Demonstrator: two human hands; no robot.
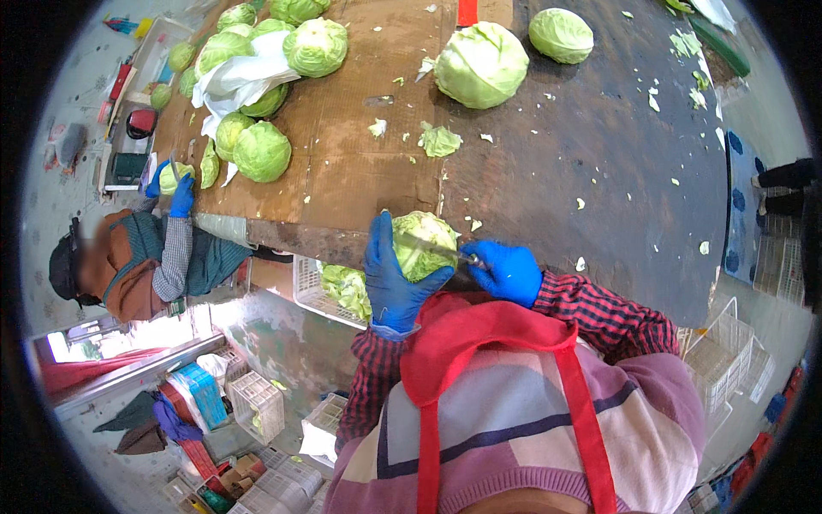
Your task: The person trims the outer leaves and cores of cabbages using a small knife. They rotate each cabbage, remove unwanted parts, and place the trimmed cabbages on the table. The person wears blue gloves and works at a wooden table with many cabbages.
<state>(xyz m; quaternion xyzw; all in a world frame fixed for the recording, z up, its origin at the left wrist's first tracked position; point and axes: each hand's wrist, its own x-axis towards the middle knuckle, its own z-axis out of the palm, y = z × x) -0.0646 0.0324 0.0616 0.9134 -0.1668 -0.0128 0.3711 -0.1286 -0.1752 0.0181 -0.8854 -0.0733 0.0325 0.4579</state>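
Observation:
A green cabbage (417, 263) rests at the near edge of the table, its cut base turned upward. My left hand (399, 283), in a blue glove, is wrapped around its left and near sides. In my blue-gloved right hand (507, 270) is a knife (429, 245), gripped by the handle. Its blade lies across the top of the cabbage, pointing left. Whether the edge has entered the leaves I cannot tell. Just beyond, a loose leaf (439, 140) and small scraps lie on the cardboard-covered table (359, 173).
Two cabbages (481, 64) sit at the far side. Several more cabbages (262, 151) and white paper (244, 80) are heaped at the left. A co-worker (148, 257) in blue gloves holds a cabbage at the table's left end. Below the edge stands a white crate (314, 292) with leaves.

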